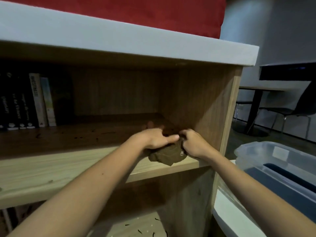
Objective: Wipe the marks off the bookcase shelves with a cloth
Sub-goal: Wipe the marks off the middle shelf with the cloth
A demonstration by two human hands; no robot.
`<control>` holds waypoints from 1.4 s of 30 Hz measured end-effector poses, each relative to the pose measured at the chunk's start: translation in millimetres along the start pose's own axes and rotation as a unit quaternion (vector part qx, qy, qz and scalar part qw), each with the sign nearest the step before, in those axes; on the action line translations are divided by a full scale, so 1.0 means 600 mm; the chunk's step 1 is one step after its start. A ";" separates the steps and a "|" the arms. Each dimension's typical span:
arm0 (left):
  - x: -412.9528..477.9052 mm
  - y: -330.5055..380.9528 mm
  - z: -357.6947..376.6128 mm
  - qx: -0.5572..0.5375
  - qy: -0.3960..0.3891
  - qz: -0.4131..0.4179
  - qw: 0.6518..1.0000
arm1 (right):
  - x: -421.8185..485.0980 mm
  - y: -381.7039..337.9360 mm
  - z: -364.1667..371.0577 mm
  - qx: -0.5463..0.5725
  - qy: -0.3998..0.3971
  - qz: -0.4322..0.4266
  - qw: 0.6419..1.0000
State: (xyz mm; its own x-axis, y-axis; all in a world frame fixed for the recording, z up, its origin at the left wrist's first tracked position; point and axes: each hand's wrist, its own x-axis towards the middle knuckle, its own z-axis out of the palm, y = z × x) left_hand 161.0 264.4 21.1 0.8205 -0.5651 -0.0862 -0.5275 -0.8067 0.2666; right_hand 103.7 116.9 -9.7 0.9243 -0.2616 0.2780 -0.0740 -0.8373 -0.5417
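Observation:
A crumpled brown cloth (pixel 166 155) lies on the front right corner of the wooden shelf (pixel 51 166), partly hanging over its edge. My left hand (pixel 153 138) lies over the cloth's left part, its fingers curled on it and the thumb stretched to the right. My right hand (pixel 192 142) grips the cloth's right end, close to the bookcase's right side panel (pixel 201 103). Dark marks (pixel 95 134) dot the shelf surface left of my hands. More dark marks (pixel 142 230) show on the lower shelf.
Several books (pixel 29 101) stand upright at the shelf's back left. A clear plastic bin (pixel 280 170) sits right of the bookcase. A chair (pixel 290 112) and a table leg (pixel 254 110) stand further right. A white top (pixel 119 40) caps the bookcase, red fabric behind it.

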 end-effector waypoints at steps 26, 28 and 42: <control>0.091 -0.053 -0.045 0.027 0.024 0.065 0.997 | 0.019 0.007 0.010 -0.078 -0.039 -0.042 0.995; 0.104 -0.037 -0.039 0.015 0.042 0.069 0.997 | 0.015 0.004 0.009 -0.077 -0.035 -0.038 0.996; 0.095 -0.054 -0.057 -0.037 0.009 0.103 0.994 | 0.023 0.008 0.013 -0.045 -0.017 -0.034 0.998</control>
State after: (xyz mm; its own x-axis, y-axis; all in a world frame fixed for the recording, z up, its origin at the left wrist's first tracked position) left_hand 232.5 264.3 40.0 0.7006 -0.7135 -0.0045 -0.6682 -0.6583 0.3466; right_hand 119.0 113.3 -14.5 0.9401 -0.1884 0.2842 -0.0435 -0.8930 -0.4480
